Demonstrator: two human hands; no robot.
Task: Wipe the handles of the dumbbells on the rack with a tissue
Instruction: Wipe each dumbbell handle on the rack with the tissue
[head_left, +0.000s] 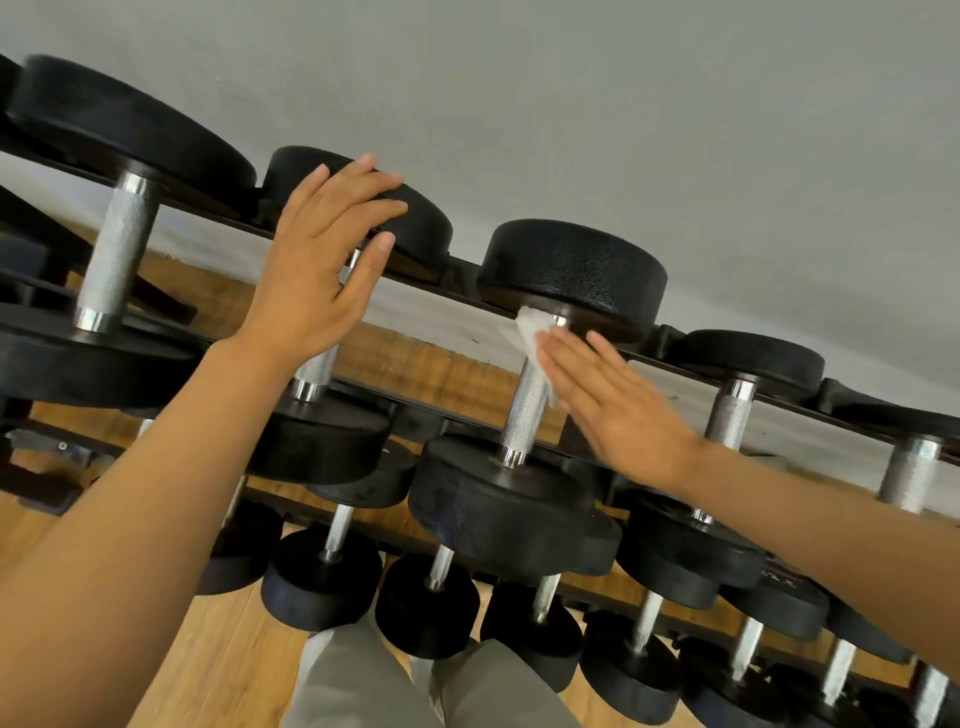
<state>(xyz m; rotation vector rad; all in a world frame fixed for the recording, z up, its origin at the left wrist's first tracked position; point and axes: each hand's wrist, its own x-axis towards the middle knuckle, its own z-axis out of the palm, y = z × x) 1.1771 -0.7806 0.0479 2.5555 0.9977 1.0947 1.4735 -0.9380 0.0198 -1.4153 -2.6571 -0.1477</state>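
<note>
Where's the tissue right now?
The tissue is mid-frame, pressed by the right hand against the top of a dumbbell handle, just under its far weight head.

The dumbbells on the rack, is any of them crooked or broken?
Nothing stands out. The dumbbells sit side by side on the rack, handles all slanting the same way, none visibly damaged. The right hand presses a tissue to one handle; the left hand rests on its neighbour.
</note>
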